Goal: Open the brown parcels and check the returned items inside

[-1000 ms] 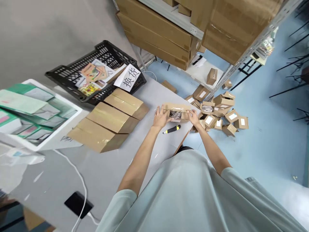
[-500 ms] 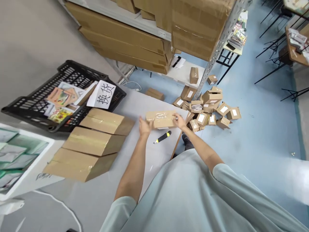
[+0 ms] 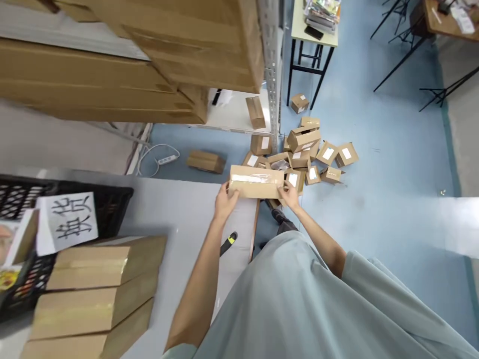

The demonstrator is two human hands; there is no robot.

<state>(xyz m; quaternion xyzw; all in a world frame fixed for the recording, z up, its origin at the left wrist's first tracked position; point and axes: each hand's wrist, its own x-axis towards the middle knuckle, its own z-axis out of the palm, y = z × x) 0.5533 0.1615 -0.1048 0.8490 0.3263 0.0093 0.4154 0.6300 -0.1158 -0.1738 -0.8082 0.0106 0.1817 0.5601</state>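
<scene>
A small taped cardboard box (image 3: 256,181) is held between both hands at the far corner of the grey table (image 3: 175,209). My left hand (image 3: 225,201) grips its left end with fingers curled round it. My right hand (image 3: 288,194) pinches its right end. The box hangs past the table's edge, over the blue floor. A black and yellow utility knife (image 3: 228,243) lies on the table beside my left forearm.
Three long cardboard boxes (image 3: 97,294) lie at the near left beside a black crate (image 3: 112,204) carrying a paper sign (image 3: 69,222). Several small labelled boxes (image 3: 307,154) are heaped on the floor by a metal shelf post (image 3: 272,75). Large cartons fill the shelves above.
The open box was shut and lifted off the table, carried out past the table's corner. My view swung right, towards the floor pile.
</scene>
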